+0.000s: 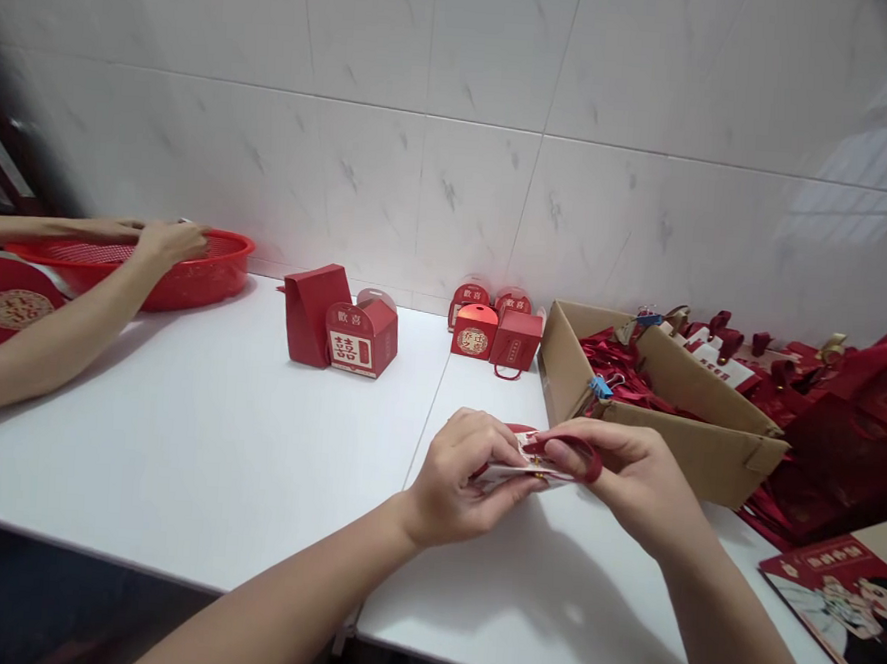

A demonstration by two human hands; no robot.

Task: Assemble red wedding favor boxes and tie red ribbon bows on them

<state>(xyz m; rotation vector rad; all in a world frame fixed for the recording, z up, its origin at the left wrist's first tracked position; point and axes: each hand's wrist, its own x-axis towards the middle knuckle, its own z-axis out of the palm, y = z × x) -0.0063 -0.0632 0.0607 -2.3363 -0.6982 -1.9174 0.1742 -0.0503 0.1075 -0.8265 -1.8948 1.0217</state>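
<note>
My left hand [459,478] and my right hand [625,480] meet over the white table [202,458], both pinching a small flat red-and-white card with a red ribbon loop [548,457]. The fingers of both hands are closed on it, and they hide most of it. Just behind my hands sits an open cardboard box [707,443] filled with red ribbons and tags.
Small red gift boxes [351,334] stand mid-table, with more red boxes [496,330] by the wall. Another person's arms [61,319] reach into a red basket [192,267] at the left. A printed red sheet [848,597] lies at the right edge, with red bags behind it.
</note>
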